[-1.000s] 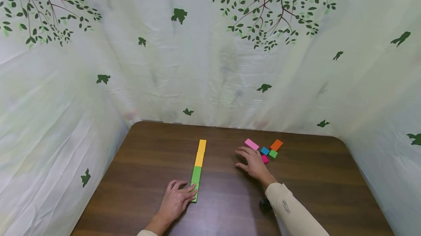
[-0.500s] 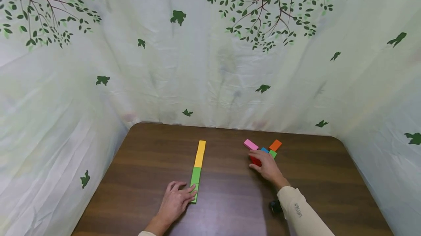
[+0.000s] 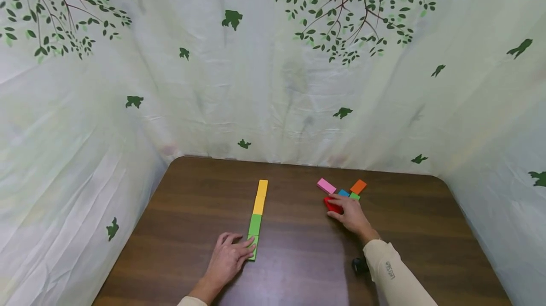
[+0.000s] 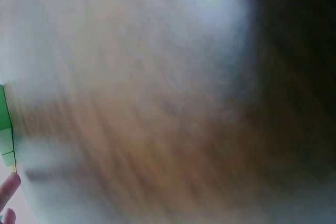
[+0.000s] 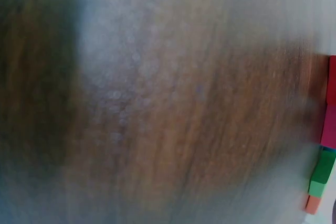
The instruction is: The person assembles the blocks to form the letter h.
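Note:
In the head view my left hand (image 3: 230, 258) rests its fingertips on the nearest green block (image 3: 252, 255) of a straight row. Beyond it lie another green block (image 3: 254, 224) and two yellow blocks (image 3: 260, 197), end to end. My right hand (image 3: 353, 216) holds a red block (image 3: 332, 205) between thumb and fingers, beside a loose cluster. That red block (image 5: 332, 80) shows at the right wrist view's edge, with a magenta block (image 5: 329, 127) right against it. In the left wrist view, fingertips (image 4: 9, 187) appear below green blocks (image 4: 4, 109) at the left edge.
Around the right hand lie a pink block (image 3: 326, 185), a blue block (image 3: 343, 193), a green block (image 3: 354, 196) and an orange block (image 3: 358, 186). The brown table (image 3: 298, 258) ends at a leaf-printed curtain (image 3: 273, 83). A small black object (image 3: 359, 266) sits under the right wrist.
My right hand has moved rightward, toward the cluster, and the red block has come into view in its grasp, covering the magenta block. The left hand and the row have stayed put.

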`<state>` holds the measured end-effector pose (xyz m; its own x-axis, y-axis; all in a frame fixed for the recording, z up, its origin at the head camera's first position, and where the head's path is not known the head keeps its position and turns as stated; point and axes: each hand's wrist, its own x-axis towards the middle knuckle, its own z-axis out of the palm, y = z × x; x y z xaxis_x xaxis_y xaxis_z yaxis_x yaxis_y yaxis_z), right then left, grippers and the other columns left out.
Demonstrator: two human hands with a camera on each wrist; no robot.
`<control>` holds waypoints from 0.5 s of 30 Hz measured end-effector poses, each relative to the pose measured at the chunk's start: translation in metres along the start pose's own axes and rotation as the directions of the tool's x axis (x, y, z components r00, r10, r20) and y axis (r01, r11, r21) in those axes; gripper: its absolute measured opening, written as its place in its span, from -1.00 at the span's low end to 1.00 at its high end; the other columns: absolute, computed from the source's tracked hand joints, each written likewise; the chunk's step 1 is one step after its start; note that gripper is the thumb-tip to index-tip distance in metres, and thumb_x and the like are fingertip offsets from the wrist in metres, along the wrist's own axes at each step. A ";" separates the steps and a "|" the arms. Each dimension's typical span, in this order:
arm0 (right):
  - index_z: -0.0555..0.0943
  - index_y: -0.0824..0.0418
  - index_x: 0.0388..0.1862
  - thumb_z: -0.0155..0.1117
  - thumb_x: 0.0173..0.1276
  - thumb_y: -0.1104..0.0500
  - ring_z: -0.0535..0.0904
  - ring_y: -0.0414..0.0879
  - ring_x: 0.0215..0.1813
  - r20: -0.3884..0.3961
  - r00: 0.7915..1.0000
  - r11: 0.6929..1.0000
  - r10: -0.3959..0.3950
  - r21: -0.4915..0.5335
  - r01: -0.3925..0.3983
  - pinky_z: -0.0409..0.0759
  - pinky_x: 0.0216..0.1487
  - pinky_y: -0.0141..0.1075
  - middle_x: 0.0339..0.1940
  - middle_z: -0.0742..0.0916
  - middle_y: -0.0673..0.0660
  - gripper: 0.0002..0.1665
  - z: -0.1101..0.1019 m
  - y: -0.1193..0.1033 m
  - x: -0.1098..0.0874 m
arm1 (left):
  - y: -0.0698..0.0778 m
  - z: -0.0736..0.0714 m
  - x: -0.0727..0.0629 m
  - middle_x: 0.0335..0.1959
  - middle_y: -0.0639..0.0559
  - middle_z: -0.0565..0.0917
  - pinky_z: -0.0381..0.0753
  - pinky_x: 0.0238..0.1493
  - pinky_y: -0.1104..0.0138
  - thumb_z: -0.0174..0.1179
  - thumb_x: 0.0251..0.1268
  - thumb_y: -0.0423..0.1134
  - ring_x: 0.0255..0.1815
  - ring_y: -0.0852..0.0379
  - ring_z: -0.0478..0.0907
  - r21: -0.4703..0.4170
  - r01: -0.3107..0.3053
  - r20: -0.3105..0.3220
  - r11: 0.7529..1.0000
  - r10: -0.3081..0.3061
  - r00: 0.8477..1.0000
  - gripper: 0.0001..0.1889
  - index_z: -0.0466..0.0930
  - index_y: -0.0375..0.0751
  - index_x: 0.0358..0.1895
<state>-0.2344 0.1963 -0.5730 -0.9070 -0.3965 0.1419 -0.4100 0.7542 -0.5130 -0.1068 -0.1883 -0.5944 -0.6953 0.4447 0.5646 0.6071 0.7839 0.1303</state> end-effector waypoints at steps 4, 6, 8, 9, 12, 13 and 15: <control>0.62 0.32 0.13 0.44 0.19 0.09 0.47 0.24 0.23 0.018 1.000 1.000 0.019 -0.009 -0.019 0.24 0.24 0.23 0.25 0.58 0.24 -0.44 -0.002 0.001 0.001 | 0.000 0.001 0.001 -0.13 0.18 0.75 0.33 -0.02 0.06 0.44 -0.08 -0.11 -0.15 0.00 0.60 0.002 -0.005 0.004 1.000 0.005 1.000 -0.76 0.81 0.05 -0.24; 0.61 0.33 0.13 0.44 0.20 0.06 0.45 0.25 0.24 0.034 0.999 1.000 0.013 -0.012 -0.013 0.23 0.25 0.23 0.26 0.56 0.25 -0.43 -0.002 0.001 0.001 | 0.000 0.001 0.001 -0.15 0.18 0.75 0.33 -0.02 0.05 0.44 -0.09 -0.12 -0.16 -0.02 0.60 -0.008 -0.005 -0.010 1.000 0.005 1.000 -0.77 0.81 0.04 -0.26; 0.61 0.34 0.13 0.43 0.21 0.05 0.43 0.26 0.25 0.052 0.999 1.000 -0.004 -0.023 0.005 0.23 0.25 0.22 0.27 0.54 0.26 -0.42 -0.001 0.001 0.000 | -0.001 0.001 0.000 -0.17 0.17 0.76 0.33 -0.02 0.04 0.44 -0.10 -0.13 -0.17 -0.03 0.61 -0.019 -0.003 -0.022 1.000 0.003 1.000 -0.78 0.82 0.03 -0.28; 0.60 0.35 0.14 0.43 0.21 0.05 0.42 0.26 0.25 0.059 0.998 0.999 -0.014 -0.031 0.016 0.23 0.25 0.22 0.28 0.53 0.26 -0.42 0.000 0.001 0.000 | -0.001 0.001 0.000 -0.17 0.17 0.76 0.33 -0.02 0.04 0.44 -0.10 -0.13 -0.18 -0.03 0.61 -0.020 -0.002 -0.022 1.000 0.002 1.000 -0.79 0.82 0.03 -0.29; 0.57 0.37 0.17 0.42 0.22 0.07 0.39 0.25 0.28 0.070 0.997 0.999 -0.025 -0.023 0.026 0.21 0.28 0.19 0.30 0.50 0.25 -0.40 0.001 -0.001 -0.002 | -0.001 0.001 -0.001 -0.16 0.19 0.75 0.34 -0.02 0.05 0.43 -0.08 -0.11 -0.17 -0.01 0.61 -0.004 0.003 -0.004 1.000 -0.003 1.000 -0.79 0.82 0.04 -0.28; 0.56 0.38 0.18 0.42 0.22 0.09 0.38 0.25 0.29 0.073 0.997 0.999 -0.029 -0.015 0.030 0.19 0.29 0.19 0.30 0.48 0.25 -0.39 0.002 -0.002 -0.003 | -0.001 0.001 -0.001 -0.15 0.19 0.75 0.34 -0.01 0.05 0.42 -0.07 -0.11 -0.16 0.00 0.61 0.000 0.005 0.004 1.000 -0.005 1.000 -0.79 0.82 0.05 -0.28; 0.55 0.39 0.19 0.41 0.23 0.10 0.37 0.23 0.30 0.082 0.996 0.999 -0.040 -0.008 0.041 0.16 0.30 0.18 0.30 0.47 0.24 -0.39 0.003 -0.003 -0.004 | -0.001 0.002 -0.003 -0.14 0.19 0.75 0.34 0.00 0.05 0.42 -0.06 -0.10 -0.15 0.00 0.61 0.003 0.011 0.018 1.000 -0.011 1.000 -0.79 0.81 0.06 -0.27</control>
<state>-0.2287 0.1939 -0.5745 -0.8788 -0.4682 0.0921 -0.4474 0.7413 -0.5004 -0.1063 -0.1896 -0.5973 -0.7085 0.4438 0.5487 0.5987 0.7897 0.1342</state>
